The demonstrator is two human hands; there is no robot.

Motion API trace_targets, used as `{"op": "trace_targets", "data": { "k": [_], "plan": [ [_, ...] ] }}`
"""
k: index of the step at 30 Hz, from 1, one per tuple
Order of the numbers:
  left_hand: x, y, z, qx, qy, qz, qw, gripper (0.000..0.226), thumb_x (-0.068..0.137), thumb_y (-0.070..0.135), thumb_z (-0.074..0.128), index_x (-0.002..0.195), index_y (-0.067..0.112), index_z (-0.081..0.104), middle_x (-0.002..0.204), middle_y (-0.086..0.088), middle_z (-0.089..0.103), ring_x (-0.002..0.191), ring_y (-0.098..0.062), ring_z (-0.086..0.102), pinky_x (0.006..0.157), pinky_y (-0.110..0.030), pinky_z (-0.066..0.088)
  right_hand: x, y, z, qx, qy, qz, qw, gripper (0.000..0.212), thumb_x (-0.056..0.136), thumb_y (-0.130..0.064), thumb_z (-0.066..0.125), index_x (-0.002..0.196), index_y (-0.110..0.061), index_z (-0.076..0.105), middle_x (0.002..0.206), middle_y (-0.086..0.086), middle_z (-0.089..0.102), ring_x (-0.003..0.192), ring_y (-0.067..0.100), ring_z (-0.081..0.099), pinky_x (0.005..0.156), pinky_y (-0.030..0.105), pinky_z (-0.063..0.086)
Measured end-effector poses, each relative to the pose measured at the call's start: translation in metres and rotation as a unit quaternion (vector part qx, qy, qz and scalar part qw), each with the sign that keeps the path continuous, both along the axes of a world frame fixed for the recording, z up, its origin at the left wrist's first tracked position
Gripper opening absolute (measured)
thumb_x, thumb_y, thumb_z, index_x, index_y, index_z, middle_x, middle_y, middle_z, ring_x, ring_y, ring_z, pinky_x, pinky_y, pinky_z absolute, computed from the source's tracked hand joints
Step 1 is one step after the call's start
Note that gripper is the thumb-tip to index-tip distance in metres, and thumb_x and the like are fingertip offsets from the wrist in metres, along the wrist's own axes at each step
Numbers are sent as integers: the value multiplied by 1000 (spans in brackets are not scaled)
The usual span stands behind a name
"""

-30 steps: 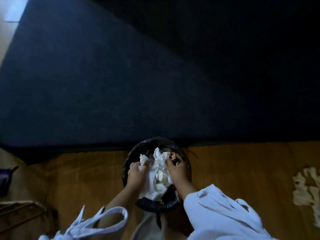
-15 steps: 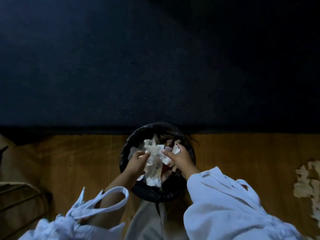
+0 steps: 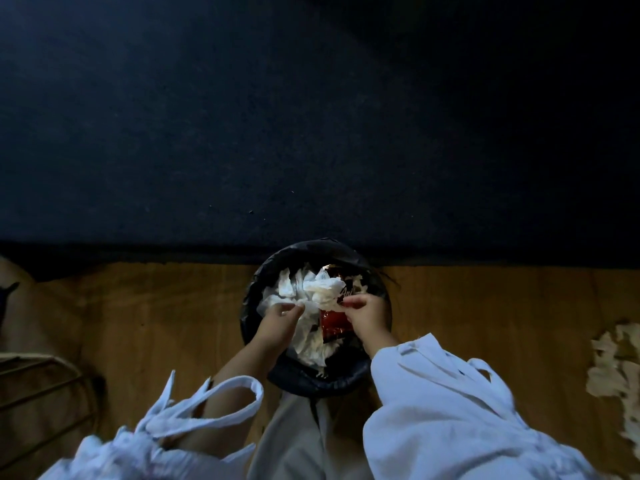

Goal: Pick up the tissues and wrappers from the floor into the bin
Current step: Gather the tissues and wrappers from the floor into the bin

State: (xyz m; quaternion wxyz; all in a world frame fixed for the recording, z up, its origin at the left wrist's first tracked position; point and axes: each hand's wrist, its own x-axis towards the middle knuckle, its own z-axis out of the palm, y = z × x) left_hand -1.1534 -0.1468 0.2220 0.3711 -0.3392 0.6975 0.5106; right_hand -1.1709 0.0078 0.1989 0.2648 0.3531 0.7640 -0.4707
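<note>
A round black bin (image 3: 256, 289) lined with a dark bag stands on the wooden floor at the edge of a dark rug. White crumpled tissues (image 3: 323, 291) fill its mouth, and a red wrapper (image 3: 334, 323) lies among them. My left hand (image 3: 277, 322) is over the bin's left side, its fingers pinched on a tissue edge. My right hand (image 3: 365, 315) is over the right side, its fingers pinching the tissue wad beside the red wrapper. Both hands are above the bin opening.
A dark blue rug (image 3: 311, 126) covers the upper half of the view. A patch of peeling pale floor surface (image 3: 616, 368) lies at the right. A metal rack (image 3: 38, 386) sits at the lower left. White sleeves fill the bottom.
The bundle of tissues has gone lower into the bin and spread out. The red wrapper now shows beneath my right hand. Both hands have stayed over the bin.
</note>
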Motion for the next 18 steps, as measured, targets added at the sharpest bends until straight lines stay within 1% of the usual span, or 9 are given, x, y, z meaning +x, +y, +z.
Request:
{"op": "trace_targets", "data": {
  "k": [2,4,7,9,10,12,14,15,18],
  "plan": [
    [3,1,0,-2,-4,0,1000,47,94,37,48,131,8,45,130,-15,52,113,-30,54,90,-36,44,3,0,0,-12,5,-1,1000,22,85,6,53,102,1,66,106,17,66,91,19,58,83,30,49],
    [5,2,1,-7,-9,-3,1000,47,94,37,48,131,9,44,129,-15,52,112,-29,54,87,-34,44,6,1,-1,-21,3,-6,1000,26,86,10,46,105,1,62,99,17,65,88,19,56,77,27,44],
    [7,5,3,-9,-7,-4,1000,47,94,37,48,131,8,45,125,-13,54,104,-26,55,79,-31,43,9,3,2,-15,4,-19,1000,27,83,14,44,97,-1,62,81,8,61,85,24,58,78,33,49],
    [8,8,6,-10,-2,-2,1000,47,94,37,49,130,8,46,116,-10,54,99,-23,55,78,-31,43,11,4,3,-13,10,-25,1000,26,82,15,47,90,-4,62,83,5,59,87,26,61,83,41,54],
    [8,9,7,-12,0,-2,1000,46,94,36,49,130,7,46,114,-9,54,98,-23,55,78,-31,44,12,4,4,-12,9,-24,1000,26,81,16,48,90,-3,63,85,5,58,84,24,60,81,41,55],
    [8,12,10,-19,5,-6,1000,45,94,35,50,128,7,47,119,-12,56,101,-25,56,83,-32,45,14,5,7,-14,12,-18,1000,25,80,17,51,91,-2,62,88,5,57,79,18,59,72,35,57],
    [8,14,12,-24,6,-12,1000,45,93,35,50,128,7,47,126,-14,55,108,-28,56,86,-32,45,16,6,8,-4,26,-4,1000,21,78,13,59,89,-4,63,89,7,59,86,21,60,75,35,55],
    [8,16,14,-24,5,-15,1000,45,93,35,50,129,7,47,127,-14,55,109,-28,56,87,-32,45,16,6,10,-1,32,2,999,17,78,10,62,89,-3,64,88,7,59,87,21,59,77,33,53],
    [8,18,21,-24,10,-25,999,44,93,35,51,128,7,48,127,-15,55,107,-27,56,88,-34,46,15,9,22,1,42,10,999,11,82,-3,63,91,2,66,89,10,63,85,17,55,74,23,41]
  ]
}}
